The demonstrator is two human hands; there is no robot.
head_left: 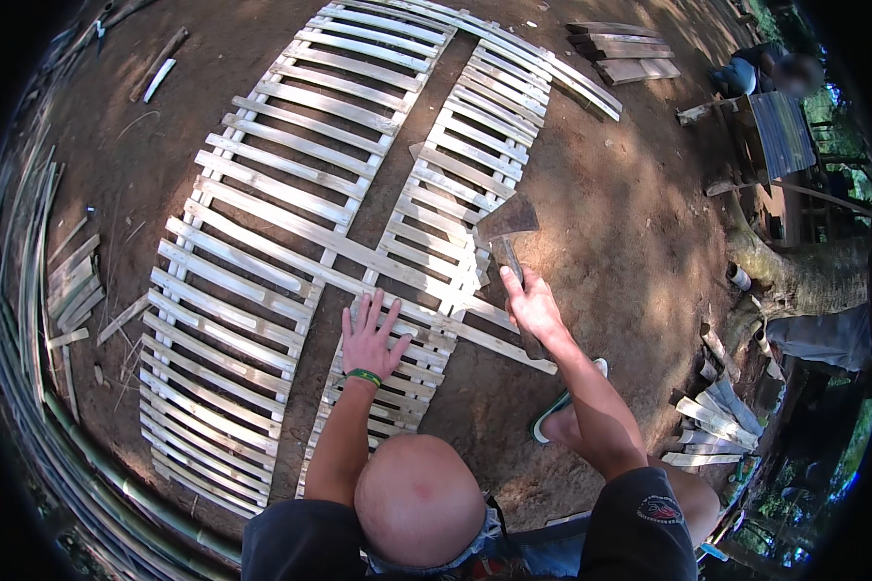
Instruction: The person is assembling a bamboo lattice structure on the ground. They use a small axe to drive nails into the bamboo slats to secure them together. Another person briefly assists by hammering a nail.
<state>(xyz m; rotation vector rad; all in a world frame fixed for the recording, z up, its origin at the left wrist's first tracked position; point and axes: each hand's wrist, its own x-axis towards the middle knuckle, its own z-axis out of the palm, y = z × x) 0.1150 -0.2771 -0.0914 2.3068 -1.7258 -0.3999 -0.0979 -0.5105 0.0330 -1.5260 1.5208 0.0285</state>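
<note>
"Gripping what?"
"Right hand wraps the hatchet, blade at the slats' right edge; left hand lies flat on them, fingers spread."
"Room?"
"Bare soil right of the hatchet; leftward, a narrow strip splits the slats."

Head-worn fisheye view, angled steeply downward

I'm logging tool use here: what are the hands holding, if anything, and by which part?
The right hand holds a hatchet around the middle of its handle; the left hand rests open on the pale slats, gripping nothing.
</note>
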